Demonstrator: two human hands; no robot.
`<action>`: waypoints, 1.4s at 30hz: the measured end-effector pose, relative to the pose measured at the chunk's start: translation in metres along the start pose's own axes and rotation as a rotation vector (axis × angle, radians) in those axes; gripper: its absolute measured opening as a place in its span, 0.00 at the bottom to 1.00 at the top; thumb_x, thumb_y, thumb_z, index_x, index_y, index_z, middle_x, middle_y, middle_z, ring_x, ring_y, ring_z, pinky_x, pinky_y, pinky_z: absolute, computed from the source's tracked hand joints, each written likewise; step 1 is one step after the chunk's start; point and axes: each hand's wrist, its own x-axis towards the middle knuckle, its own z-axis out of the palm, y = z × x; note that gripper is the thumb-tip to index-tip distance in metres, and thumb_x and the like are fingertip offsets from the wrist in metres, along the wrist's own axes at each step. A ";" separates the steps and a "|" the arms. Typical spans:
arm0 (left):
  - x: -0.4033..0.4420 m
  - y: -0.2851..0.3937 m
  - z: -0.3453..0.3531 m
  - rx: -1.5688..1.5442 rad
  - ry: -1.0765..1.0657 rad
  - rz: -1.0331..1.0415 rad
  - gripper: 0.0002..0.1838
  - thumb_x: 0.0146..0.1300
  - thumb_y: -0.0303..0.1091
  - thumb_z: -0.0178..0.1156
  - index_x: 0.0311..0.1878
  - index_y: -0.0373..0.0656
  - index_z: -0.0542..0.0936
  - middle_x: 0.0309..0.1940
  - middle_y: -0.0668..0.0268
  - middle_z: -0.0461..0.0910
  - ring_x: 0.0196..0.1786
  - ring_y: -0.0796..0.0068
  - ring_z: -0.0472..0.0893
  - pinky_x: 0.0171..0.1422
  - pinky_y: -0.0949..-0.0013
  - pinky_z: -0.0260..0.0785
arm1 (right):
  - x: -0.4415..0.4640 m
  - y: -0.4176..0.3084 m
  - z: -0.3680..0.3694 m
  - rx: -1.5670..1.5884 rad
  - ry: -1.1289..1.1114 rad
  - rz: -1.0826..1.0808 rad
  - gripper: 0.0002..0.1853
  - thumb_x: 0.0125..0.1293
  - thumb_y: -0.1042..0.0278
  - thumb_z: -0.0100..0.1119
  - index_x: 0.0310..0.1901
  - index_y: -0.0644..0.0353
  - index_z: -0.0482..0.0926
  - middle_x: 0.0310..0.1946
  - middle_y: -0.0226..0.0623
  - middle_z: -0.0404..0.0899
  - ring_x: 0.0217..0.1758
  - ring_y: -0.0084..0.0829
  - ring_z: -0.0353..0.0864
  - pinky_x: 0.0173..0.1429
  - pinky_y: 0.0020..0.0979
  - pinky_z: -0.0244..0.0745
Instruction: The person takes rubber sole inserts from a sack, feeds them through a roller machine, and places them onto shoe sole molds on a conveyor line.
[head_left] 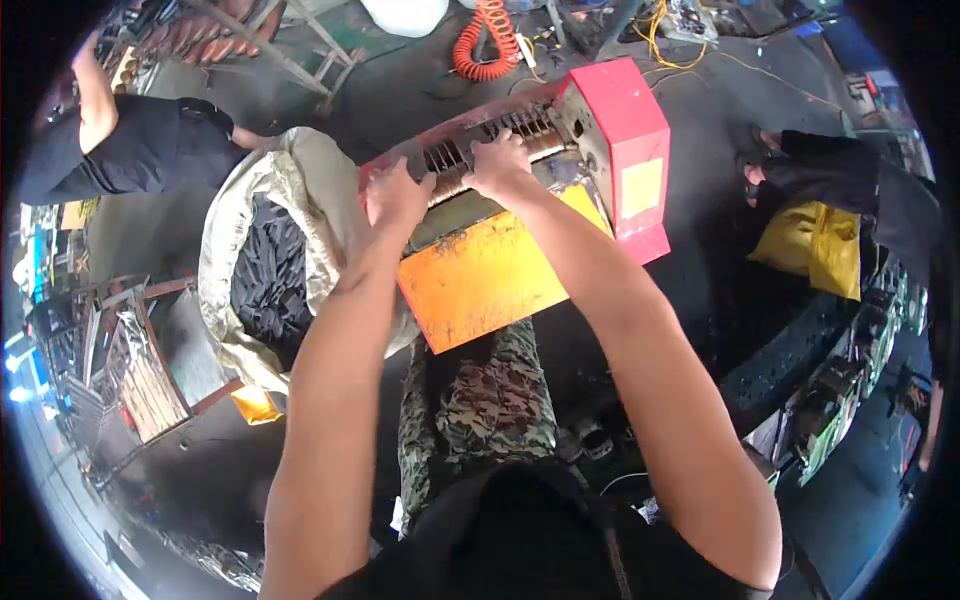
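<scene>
Both hands' fingers (424,184) on red machine (640,135).

coiled orange hose (485,50) | yellow bag (833,248) beside person (840,175) | second person (150,145), left

Both hands (448,182) on the slotted red-and-yellow machine (490,275) beside an open sack (222,290).

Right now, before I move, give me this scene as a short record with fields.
station: red machine with orange front panel
hands: left hand and right hand, both at its slotted top
grip: cannot tell whether either holds anything
left side: pale sack of dark strips
beyond machine: coiled orange hose
right side: yellow bag
others nearby: one person left, another right
</scene>
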 end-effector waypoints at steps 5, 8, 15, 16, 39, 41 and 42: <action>-0.017 -0.001 0.033 0.073 -0.214 -0.170 0.25 0.54 0.49 0.64 0.49 0.41 0.76 0.46 0.48 0.77 0.54 0.47 0.76 0.56 0.54 0.71 | -0.013 0.003 0.045 -0.032 0.158 -0.027 0.28 0.51 0.54 0.60 0.54 0.56 0.74 0.52 0.59 0.68 0.58 0.52 0.67 0.58 0.45 0.68; -0.053 -0.017 0.035 0.218 -0.245 -0.128 0.33 0.55 0.53 0.61 0.59 0.42 0.71 0.43 0.52 0.80 0.51 0.54 0.79 0.54 0.55 0.71 | -0.050 -0.012 0.041 -0.093 -0.067 -0.022 0.26 0.50 0.55 0.61 0.50 0.59 0.77 0.49 0.57 0.74 0.57 0.53 0.70 0.59 0.46 0.67; -0.171 -0.124 -0.103 -1.403 -0.026 -0.331 0.27 0.61 0.46 0.58 0.59 0.39 0.71 0.39 0.66 0.79 0.37 0.73 0.77 0.44 0.69 0.71 | -0.145 -0.026 0.009 1.007 -0.314 -0.102 0.27 0.56 0.61 0.57 0.59 0.61 0.71 0.47 0.39 0.77 0.53 0.31 0.75 0.55 0.34 0.71; -0.194 -0.172 -0.112 -1.866 -0.025 -0.388 0.26 0.64 0.47 0.54 0.58 0.38 0.70 0.41 0.62 0.79 0.38 0.72 0.77 0.44 0.69 0.71 | -0.167 -0.049 0.010 1.436 -0.512 -0.090 0.29 0.58 0.63 0.56 0.62 0.62 0.67 0.49 0.39 0.76 0.54 0.29 0.74 0.55 0.33 0.70; -0.717 -0.680 -0.246 -1.875 1.558 -0.705 0.31 0.62 0.40 0.62 0.66 0.44 0.63 0.42 0.63 0.76 0.41 0.73 0.78 0.47 0.69 0.74 | -0.466 -0.913 0.317 1.056 -2.236 -0.138 0.35 0.58 0.64 0.54 0.66 0.66 0.58 0.62 0.60 0.62 0.63 0.54 0.68 0.61 0.45 0.72; -0.740 -0.713 -0.253 -1.678 1.659 -0.967 0.32 0.61 0.38 0.63 0.66 0.45 0.64 0.41 0.64 0.76 0.41 0.75 0.77 0.46 0.70 0.74 | -0.490 -0.992 0.365 0.659 -2.064 -0.153 0.30 0.60 0.65 0.54 0.63 0.66 0.62 0.53 0.48 0.73 0.55 0.44 0.75 0.55 0.42 0.76; -0.747 -0.724 -0.264 -1.599 1.752 -1.059 0.31 0.60 0.37 0.63 0.66 0.45 0.64 0.41 0.65 0.76 0.41 0.76 0.77 0.46 0.70 0.73 | -0.504 -1.021 0.385 0.539 -1.978 -0.118 0.29 0.61 0.66 0.54 0.63 0.64 0.62 0.51 0.46 0.74 0.52 0.41 0.76 0.54 0.41 0.76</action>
